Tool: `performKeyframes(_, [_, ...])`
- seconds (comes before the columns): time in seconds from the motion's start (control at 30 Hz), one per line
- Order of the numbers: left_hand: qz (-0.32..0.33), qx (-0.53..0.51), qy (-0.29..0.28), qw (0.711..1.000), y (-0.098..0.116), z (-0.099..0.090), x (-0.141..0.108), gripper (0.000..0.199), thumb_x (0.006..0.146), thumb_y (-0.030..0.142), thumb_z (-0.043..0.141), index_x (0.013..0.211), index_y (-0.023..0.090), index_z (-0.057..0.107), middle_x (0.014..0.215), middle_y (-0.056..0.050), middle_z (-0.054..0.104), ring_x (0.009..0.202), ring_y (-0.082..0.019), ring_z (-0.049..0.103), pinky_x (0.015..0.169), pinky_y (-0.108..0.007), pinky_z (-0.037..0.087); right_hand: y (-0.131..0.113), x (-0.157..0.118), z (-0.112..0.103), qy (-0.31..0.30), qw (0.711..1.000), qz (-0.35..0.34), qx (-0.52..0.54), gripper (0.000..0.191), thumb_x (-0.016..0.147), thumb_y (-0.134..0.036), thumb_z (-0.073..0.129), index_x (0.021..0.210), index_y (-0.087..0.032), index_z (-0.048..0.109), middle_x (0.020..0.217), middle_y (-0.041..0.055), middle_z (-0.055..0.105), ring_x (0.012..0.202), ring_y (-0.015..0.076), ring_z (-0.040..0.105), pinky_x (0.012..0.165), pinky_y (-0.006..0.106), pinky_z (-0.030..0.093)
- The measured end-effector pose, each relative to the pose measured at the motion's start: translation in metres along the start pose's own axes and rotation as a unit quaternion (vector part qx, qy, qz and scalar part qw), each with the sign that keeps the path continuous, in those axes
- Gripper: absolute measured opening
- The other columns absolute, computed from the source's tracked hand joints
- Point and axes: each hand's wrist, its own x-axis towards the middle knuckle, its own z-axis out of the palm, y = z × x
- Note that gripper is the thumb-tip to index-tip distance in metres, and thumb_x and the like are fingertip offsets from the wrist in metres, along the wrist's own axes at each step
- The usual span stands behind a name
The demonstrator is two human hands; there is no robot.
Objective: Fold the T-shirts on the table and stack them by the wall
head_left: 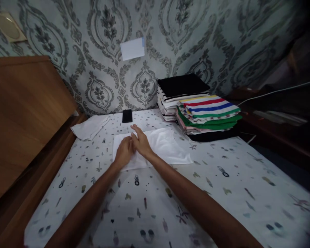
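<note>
A white cloth (167, 146) lies spread as a flat, folded rectangle on a patterned sheet, with soft wrinkles across its right part. My left hand (123, 151) rests over the cloth's left part, its fingers slightly bent and their tips partly hidden by the other hand. Right beside it, my right hand (141, 142) is over the cloth with fingers stretched out towards the far left and the thumb apart. The two hands meet or nearly touch at the fingers. Neither one appears to grip the fabric.
Behind the cloth lies a black phone-like object (127, 116). Another white cloth (91, 127) is at the far left, near a wooden panel (28, 113). Stacks of folded fabric, one topped black (183, 85) and one striped (209, 107), stand at the back right against the wall.
</note>
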Motion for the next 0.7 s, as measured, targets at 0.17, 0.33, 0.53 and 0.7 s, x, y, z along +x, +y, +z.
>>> performKeyframes(0.17, [-0.033, 0.084, 0.001, 0.996, -0.051, -0.05, 0.044, 0.028, 0.09, 0.018, 0.043, 0.108, 0.017, 0.065, 0.113, -0.012, 0.07, 0.111, -0.025, 0.061, 0.101, -0.04, 0.045, -0.007, -0.009, 0.009, -0.16, 0.95, 0.06, -0.263, 0.054, 0.098, -0.018, 0.035, 0.149, 0.0, 0.041, 0.158, 0.0217, 0.036, 0.151, 0.0261, 0.027, 0.123, 0.043, 0.02])
performKeyframes(0.33, [-0.013, 0.066, -0.066, 0.996, -0.079, -0.061, 0.074, 0.022, 0.089, 0.029, 0.048, 0.082, 0.02, 0.066, 0.084, -0.004, 0.071, 0.083, -0.021, 0.064, 0.08, -0.032, 0.049, -0.002, -0.018, 0.013, -0.177, 0.911, 0.068, -0.365, 0.059, 0.103, -0.034, 0.035, 0.153, -0.004, 0.036, 0.161, 0.0185, 0.032, 0.152, 0.0296, 0.022, 0.123, 0.047, 0.017])
performKeyframes(0.53, [0.022, 0.033, -0.107, 0.993, -0.088, -0.056, 0.086, 0.008, 0.074, 0.027, 0.062, 0.072, 0.019, 0.063, 0.075, -0.002, 0.063, 0.075, -0.02, 0.057, 0.073, -0.031, 0.046, -0.003, -0.017, 0.014, -0.177, 0.904, 0.07, -0.382, 0.061, 0.103, -0.038, 0.033, 0.153, -0.004, 0.036, 0.161, 0.0175, 0.032, 0.152, 0.0297, 0.023, 0.122, 0.048, 0.017])
performKeyframes(0.7, [0.05, -0.019, -0.137, 0.989, -0.089, -0.057, 0.091, 0.011, 0.076, 0.03, 0.06, 0.076, 0.019, 0.058, 0.078, 0.0, 0.062, 0.075, -0.017, 0.056, 0.07, -0.028, 0.046, -0.002, -0.016, 0.015, -0.179, 0.902, 0.067, -0.386, 0.06, 0.103, -0.037, 0.033, 0.152, -0.004, 0.037, 0.161, 0.0171, 0.033, 0.151, 0.0298, 0.023, 0.122, 0.047, 0.018])
